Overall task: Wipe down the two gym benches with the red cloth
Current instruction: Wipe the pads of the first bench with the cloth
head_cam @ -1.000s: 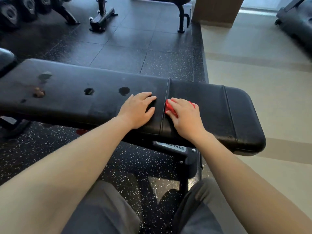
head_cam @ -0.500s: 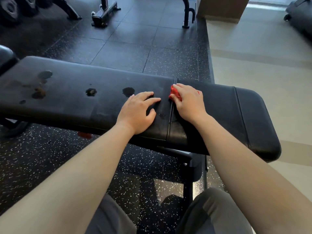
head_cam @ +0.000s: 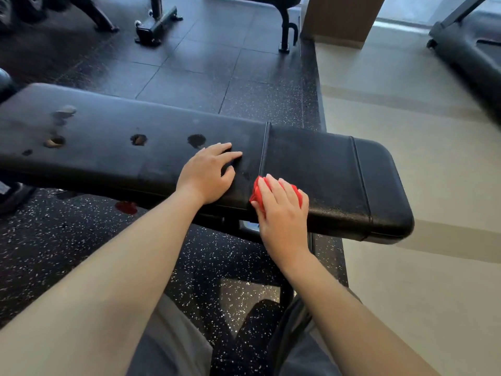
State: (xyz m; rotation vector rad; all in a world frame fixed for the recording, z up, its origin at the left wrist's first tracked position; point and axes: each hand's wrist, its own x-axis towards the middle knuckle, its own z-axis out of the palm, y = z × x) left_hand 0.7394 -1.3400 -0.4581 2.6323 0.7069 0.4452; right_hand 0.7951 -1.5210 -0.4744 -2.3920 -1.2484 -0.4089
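Two hands on black bench, both mine. Right hand pressed palm-down over red cloth, fingers curled over bunched fabric, clamping it to pad at near edge, just right of seam. Cloth mostly hidden under my fingers; red shows at their left and right. Left hand flat on pad left of seam, fingers spread, holding nothing. Worn holes in upholstery further left. Red spot on speckled floor under bench.
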